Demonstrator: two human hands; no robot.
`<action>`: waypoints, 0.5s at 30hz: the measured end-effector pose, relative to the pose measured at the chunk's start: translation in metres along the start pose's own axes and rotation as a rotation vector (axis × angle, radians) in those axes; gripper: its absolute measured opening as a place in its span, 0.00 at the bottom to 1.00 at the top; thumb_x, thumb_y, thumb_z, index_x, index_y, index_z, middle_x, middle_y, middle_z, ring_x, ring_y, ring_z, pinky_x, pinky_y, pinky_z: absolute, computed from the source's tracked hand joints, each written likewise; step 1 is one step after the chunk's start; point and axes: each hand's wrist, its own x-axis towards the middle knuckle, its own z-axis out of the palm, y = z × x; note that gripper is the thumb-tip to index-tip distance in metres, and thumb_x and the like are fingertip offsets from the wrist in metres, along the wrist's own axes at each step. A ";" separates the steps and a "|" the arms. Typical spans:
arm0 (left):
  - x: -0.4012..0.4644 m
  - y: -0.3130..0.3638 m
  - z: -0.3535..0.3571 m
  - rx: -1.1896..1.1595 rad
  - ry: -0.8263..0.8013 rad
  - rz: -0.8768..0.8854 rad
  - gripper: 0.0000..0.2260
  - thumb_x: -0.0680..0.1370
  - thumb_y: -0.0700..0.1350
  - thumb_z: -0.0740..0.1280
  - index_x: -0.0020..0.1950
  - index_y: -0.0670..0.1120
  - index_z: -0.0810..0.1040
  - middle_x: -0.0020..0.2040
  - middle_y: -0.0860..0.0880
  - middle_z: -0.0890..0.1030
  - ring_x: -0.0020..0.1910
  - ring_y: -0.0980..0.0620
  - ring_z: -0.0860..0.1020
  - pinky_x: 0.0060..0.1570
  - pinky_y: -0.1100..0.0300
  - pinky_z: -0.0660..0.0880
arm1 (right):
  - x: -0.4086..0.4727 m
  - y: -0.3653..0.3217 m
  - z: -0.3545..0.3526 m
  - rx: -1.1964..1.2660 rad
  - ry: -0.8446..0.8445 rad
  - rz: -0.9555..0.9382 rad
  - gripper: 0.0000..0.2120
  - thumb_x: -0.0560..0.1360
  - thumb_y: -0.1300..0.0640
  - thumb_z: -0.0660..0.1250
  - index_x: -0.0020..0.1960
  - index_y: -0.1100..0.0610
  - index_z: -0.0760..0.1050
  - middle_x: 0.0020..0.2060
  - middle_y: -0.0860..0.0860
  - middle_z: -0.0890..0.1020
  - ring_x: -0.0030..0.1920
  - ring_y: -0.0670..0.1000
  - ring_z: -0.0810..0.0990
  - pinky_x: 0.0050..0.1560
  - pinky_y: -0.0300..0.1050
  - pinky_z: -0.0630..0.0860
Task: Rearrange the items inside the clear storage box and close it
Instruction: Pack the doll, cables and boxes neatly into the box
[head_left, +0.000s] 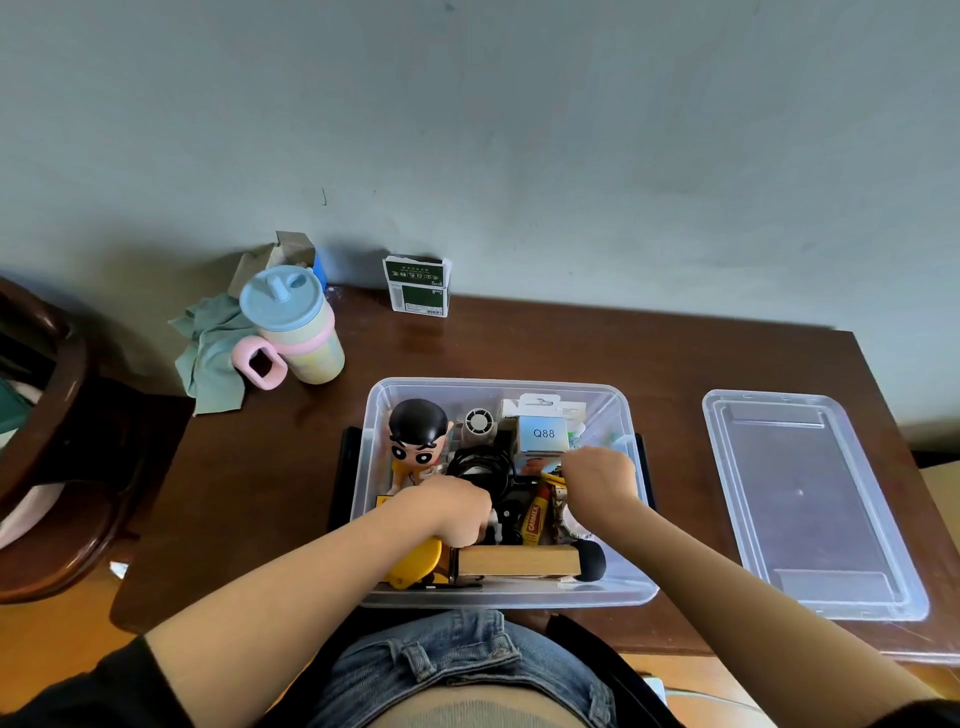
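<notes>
"Q88" is read on a small box (543, 434) and "CARMEX" on a tube (533, 521) in the clear storage box (498, 597). Both hands (449, 506) (600, 480) are lowered among the items, fingers curled; what is gripped cannot be told.

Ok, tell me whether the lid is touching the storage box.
Apart. The head view shows the lid lying flat on the table, with bare wood between it and the storage box.

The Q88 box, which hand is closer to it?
Right. The right hand sits just below the Q88 box, nearly touching. The left hand is farther, lower left, by the cartoon figure.
</notes>
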 end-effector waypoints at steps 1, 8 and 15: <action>0.000 0.000 0.000 0.000 0.001 0.002 0.09 0.76 0.36 0.57 0.46 0.42 0.77 0.36 0.46 0.72 0.37 0.47 0.69 0.28 0.58 0.62 | 0.000 0.002 -0.001 0.009 -0.016 0.014 0.10 0.73 0.68 0.62 0.49 0.56 0.77 0.43 0.50 0.80 0.43 0.51 0.79 0.35 0.39 0.67; -0.004 0.002 -0.001 -0.067 0.000 -0.034 0.14 0.76 0.35 0.57 0.55 0.40 0.81 0.43 0.43 0.78 0.38 0.47 0.71 0.31 0.57 0.66 | -0.007 0.000 0.007 0.119 -0.127 0.075 0.07 0.74 0.67 0.62 0.45 0.57 0.74 0.35 0.50 0.71 0.39 0.51 0.74 0.32 0.39 0.66; -0.011 0.004 -0.001 -0.055 0.078 -0.007 0.10 0.78 0.37 0.57 0.42 0.41 0.77 0.34 0.47 0.73 0.36 0.48 0.70 0.34 0.54 0.67 | -0.009 0.001 0.012 0.218 -0.083 0.116 0.17 0.75 0.69 0.61 0.63 0.63 0.69 0.52 0.56 0.80 0.51 0.56 0.80 0.38 0.43 0.71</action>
